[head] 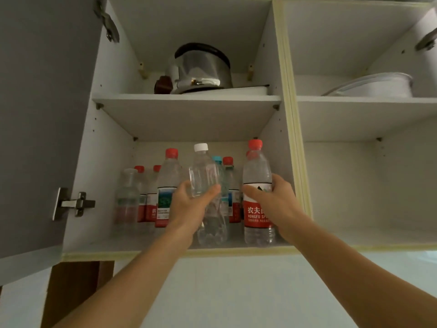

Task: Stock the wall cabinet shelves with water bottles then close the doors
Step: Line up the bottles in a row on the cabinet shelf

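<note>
Two bare forearms in shot, no sleeves visible up to the frame edge. Left hand [189, 207] and right hand [275, 201]: no gloves, no rings, no watch or wristband at either wrist. Fingernails not visible from this angle.

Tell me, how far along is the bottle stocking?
Partly done: several bottles already stand on the lower left shelf. The left hand grips a white-capped bottle, the right hand a red-capped bottle. The cabinet door still needs closing.
</note>
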Available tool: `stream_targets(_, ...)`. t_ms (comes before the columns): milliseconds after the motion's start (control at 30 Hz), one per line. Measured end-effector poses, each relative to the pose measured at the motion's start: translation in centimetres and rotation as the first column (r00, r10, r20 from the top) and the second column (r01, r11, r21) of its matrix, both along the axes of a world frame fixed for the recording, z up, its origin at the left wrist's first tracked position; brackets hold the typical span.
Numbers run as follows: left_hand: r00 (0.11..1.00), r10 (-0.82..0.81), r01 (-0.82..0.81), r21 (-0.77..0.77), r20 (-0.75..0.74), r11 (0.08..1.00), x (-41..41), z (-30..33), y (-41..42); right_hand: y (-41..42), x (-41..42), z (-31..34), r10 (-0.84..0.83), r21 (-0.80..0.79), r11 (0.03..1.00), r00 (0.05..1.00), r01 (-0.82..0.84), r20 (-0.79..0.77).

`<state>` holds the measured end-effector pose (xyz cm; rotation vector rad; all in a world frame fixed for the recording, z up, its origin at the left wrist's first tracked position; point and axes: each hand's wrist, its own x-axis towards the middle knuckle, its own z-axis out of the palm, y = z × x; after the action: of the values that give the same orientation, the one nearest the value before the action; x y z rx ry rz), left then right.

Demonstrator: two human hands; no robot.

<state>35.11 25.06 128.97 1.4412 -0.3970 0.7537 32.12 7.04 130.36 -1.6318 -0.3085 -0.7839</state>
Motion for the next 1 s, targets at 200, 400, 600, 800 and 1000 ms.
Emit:
stream_targets(200,0.998,-0.013,0.004,0.155,0.059,0.988,1.7,-1.6,-1.0,1.3,2.2,-2.1,-0.233,-0.077,0.966,0.960,0.247,0.157)
stream_targets(400,0.989,0.080,-0.114,0.308,0.121,0.945,2.5,-2.5,-0.9,2.1,3.9,-3.8,-0.494,-0.210,0.811,0.832,0.546,0.252)
stream_targets(600,0.956,0.212,-0.286,0.478,0.204,0.830,1.6,-2.3,0.1,2.5,4.2,-5.3,-0.592,-0.215,0.672,0.689,0.708,0.418)
stream_targets(800,0.733,0.389,-0.641,0.375,0.557,0.670,-0.5,-2.7,4.8,3.9,3.0,-6.6,-0.416,-0.155,0.615,0.485,0.773,0.769)
stream_targets(1000,0.862,0.443,-0.506,0.421,0.245,0.753,1.4,-1.6,8.5,9.0,1.8,-5.4,-0.253,-0.361,0.818,0.845,0.447,0.471)
